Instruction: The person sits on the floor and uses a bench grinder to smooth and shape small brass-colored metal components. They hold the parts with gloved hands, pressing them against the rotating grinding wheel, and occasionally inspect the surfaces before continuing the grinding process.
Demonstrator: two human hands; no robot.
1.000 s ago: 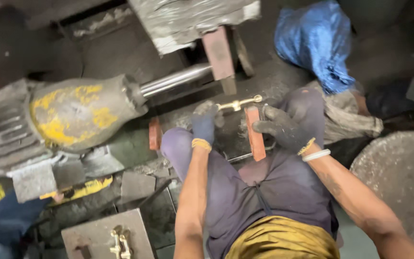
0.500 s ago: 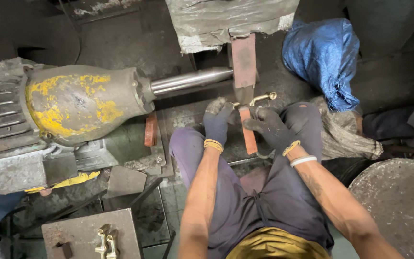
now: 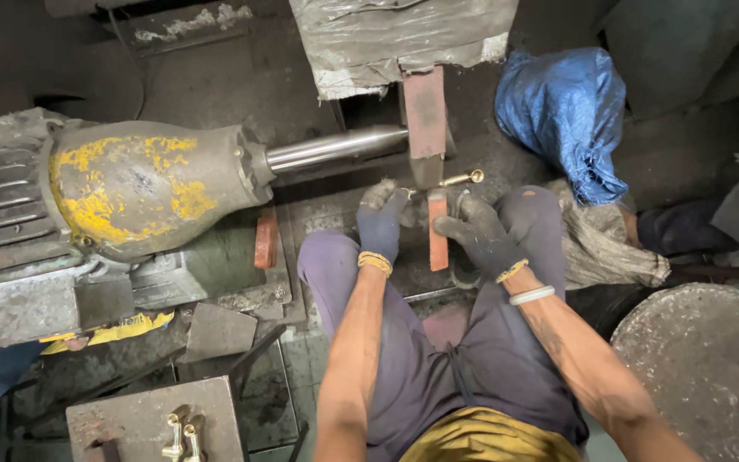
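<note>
A seated worker, knees spread, leans over a motor-driven spindle in a grimy workshop. Nearest the body, a yellow cloth sits at the waist and both bare forearms reach forward between the thighs. The left hand (image 3: 382, 224), in a dark glove with a yellow cuff, curls closed near the end of a small brass part (image 3: 458, 180); whether its fingers actually grip the piece cannot be told. The right hand (image 3: 479, 238), gloved likewise, is partly closed, fingers bent toward the same brass part, which lies just ahead of both hands, beside an upright reddish block (image 3: 426, 120). A second reddish bar (image 3: 438, 229) lies between the hands on the dark surface (image 3: 327, 214).

Beyond the left hand, a polished steel shaft (image 3: 335, 147) runs from a grey motor (image 3: 143, 188) with worn yellow paint. Good practice here would seem to be a firm two-handed hold, light even pressure, and cuffs kept off the shaft. Beyond the right hand lies a crumpled blue plastic bag (image 3: 566, 111); farthest off, a plastic-wrapped housing (image 3: 395, 34) overhangs the block.
</note>
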